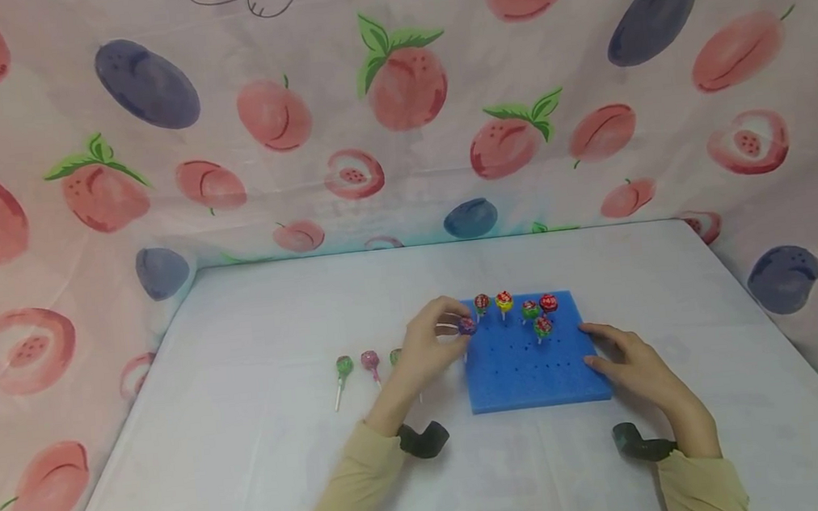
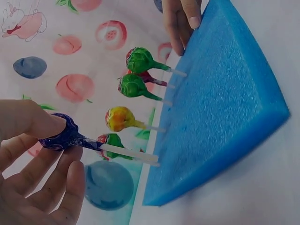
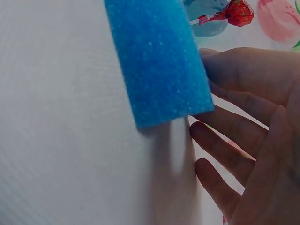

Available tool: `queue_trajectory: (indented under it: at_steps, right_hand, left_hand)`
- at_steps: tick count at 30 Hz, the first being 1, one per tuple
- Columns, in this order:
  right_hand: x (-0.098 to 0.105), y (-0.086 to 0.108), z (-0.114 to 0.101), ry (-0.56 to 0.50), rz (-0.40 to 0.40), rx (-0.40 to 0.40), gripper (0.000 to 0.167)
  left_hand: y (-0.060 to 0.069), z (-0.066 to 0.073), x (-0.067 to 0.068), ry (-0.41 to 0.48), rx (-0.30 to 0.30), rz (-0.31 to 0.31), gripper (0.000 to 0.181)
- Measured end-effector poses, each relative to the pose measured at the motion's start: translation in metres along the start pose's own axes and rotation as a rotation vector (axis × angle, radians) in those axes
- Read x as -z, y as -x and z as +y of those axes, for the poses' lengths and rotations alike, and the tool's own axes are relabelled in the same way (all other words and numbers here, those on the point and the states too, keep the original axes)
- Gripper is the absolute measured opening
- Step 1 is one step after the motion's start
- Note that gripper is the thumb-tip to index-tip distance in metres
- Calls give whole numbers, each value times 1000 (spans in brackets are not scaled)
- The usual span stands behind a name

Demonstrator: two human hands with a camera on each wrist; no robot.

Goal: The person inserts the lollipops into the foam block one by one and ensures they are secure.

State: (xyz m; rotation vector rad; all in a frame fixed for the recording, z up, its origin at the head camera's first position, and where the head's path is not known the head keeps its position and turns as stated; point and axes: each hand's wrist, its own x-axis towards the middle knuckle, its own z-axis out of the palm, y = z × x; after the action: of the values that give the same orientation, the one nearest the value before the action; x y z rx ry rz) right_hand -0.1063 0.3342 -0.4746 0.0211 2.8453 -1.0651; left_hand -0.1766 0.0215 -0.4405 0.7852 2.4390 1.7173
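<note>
My left hand (image 1: 427, 341) pinches a purple-wrapped lollipop (image 2: 63, 133) by its head, over the left side of a blue foam board (image 1: 523, 387). In the left wrist view the white stick points toward the board, its tip close to the foam. Several lollipops stand in the board: a yellow one (image 1: 504, 301), a red one (image 1: 548, 302), a red-and-green one (image 1: 482, 303) and two mostly green ones, one of them the green lollipop (image 1: 543, 326). At the board's right edge, my right hand (image 1: 633, 362) touches the foam with extended fingers.
Left of the board, a green lollipop (image 1: 344, 366), a pink lollipop (image 1: 369, 360) and another green lollipop (image 1: 395, 356), partly hidden by my left hand, lie on the white table (image 1: 252, 464). Small holes dot the board. A fruit-print cloth (image 1: 285, 177) hangs behind.
</note>
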Motion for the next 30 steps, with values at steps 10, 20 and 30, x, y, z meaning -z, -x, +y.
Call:
queue_trajectory:
  at_steps: [10,20,30]
  right_hand:
    - [0,0,0,2,-2,-6,57]
    - [0,1,0,-16,-1,11,57]
    - [0,1,1,-14,-2,-1,58]
  left_hand:
    - [-13,2,-16,-23,-27,-25,30]
    - [-20,2,-29,-21,-45,-31,30]
    - [-23,-1,-45,-31,-97,-29,30]
